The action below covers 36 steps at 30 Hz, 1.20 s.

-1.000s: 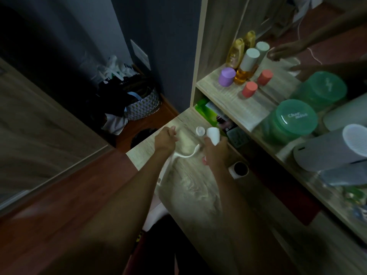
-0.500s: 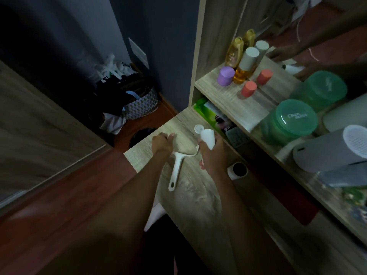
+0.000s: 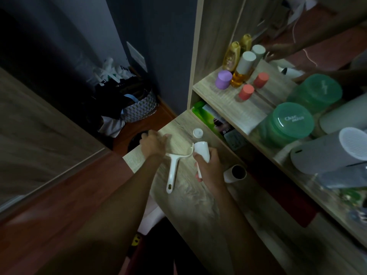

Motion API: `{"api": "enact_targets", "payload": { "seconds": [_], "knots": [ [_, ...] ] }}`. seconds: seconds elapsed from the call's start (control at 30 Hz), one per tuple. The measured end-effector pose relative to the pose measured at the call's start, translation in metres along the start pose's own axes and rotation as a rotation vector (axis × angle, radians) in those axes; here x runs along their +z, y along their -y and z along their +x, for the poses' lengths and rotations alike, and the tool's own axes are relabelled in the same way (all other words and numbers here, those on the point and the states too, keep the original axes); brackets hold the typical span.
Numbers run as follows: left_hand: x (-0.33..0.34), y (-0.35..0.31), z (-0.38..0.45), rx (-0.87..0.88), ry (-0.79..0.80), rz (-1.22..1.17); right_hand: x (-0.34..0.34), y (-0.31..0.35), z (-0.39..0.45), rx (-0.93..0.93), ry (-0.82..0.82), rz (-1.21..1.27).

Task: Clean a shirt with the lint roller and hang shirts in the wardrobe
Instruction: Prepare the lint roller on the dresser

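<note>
The lid of the nearer green tub (image 3: 291,120) reads "Char", with smaller blurred lettering beneath. No other text is legible.

On the shelf (image 3: 228,104) before me stand a purple-capped bottle (image 3: 223,79), two amber bottles (image 3: 231,56) and a green tub (image 3: 290,124); a laundry basket (image 3: 139,108) sits on the floor.

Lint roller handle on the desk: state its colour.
White. The lint roller handle shows clearly in the head view, lying on the desk.
</note>
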<state>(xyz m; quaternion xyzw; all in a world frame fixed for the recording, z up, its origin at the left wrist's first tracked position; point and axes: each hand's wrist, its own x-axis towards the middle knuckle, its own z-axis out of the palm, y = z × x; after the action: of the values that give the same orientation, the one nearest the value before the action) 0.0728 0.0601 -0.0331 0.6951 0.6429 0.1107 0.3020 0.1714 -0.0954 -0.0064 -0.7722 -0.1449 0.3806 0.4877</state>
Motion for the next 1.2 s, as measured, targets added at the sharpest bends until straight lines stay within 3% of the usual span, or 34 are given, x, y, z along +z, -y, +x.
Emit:
{"api": "enact_targets", "payload": {
  "seconds": [0.07, 0.1, 0.17, 0.23, 0.3, 0.37, 0.5, 0.6, 0.73, 0.9, 1.07, 1.2],
  "knots": [
    [-0.010, -0.013, -0.013, 0.155, -0.048, -0.155, 0.000, 0.002, -0.001, -0.007, 0.050, 0.015],
    [-0.015, -0.020, -0.021, 0.231, 0.020, -0.252, -0.001, 0.006, -0.003, -0.012, 0.078, 0.015],
    [-0.025, -0.034, -0.040, 0.296, 0.315, -0.362, -0.003, 0.012, -0.005, -0.017, 0.163, -0.012],
    [-0.032, -0.039, -0.054, 0.244, 0.605, -0.423, -0.002, 0.017, -0.006, 0.017, 0.252, -0.046],
    [-0.034, -0.034, -0.060, 0.173, 0.698, -0.495, 0.002, 0.022, -0.004, 0.066, 0.279, -0.015],
    [-0.037, -0.027, -0.060, 0.099, 0.641, -0.552, 0.007, 0.025, -0.005, 0.182, 0.252, 0.093],
    [-0.045, -0.018, -0.057, -0.044, 0.479, -0.701, 0.006, 0.024, -0.011, 0.396, 0.276, 0.532],
    [-0.051, -0.017, -0.059, -0.089, 0.413, -0.775, 0.005, 0.023, -0.016, 0.405, 0.250, 0.599],
    [-0.057, -0.014, -0.061, -0.166, 0.293, -0.874, 0.003, 0.015, -0.011, 0.477, 0.094, 0.546],
    [-0.062, 0.001, -0.059, -0.200, 0.254, -0.870, -0.002, 0.014, 0.005, 0.589, 0.045, 0.772],
    [-0.063, 0.013, -0.058, -0.231, 0.231, -0.851, -0.002, 0.000, 0.019, 0.508, 0.015, 0.575],
    [-0.063, 0.017, -0.058, -0.270, 0.233, -0.852, 0.006, -0.015, 0.018, 0.228, -0.100, 0.176]
  ]
}}
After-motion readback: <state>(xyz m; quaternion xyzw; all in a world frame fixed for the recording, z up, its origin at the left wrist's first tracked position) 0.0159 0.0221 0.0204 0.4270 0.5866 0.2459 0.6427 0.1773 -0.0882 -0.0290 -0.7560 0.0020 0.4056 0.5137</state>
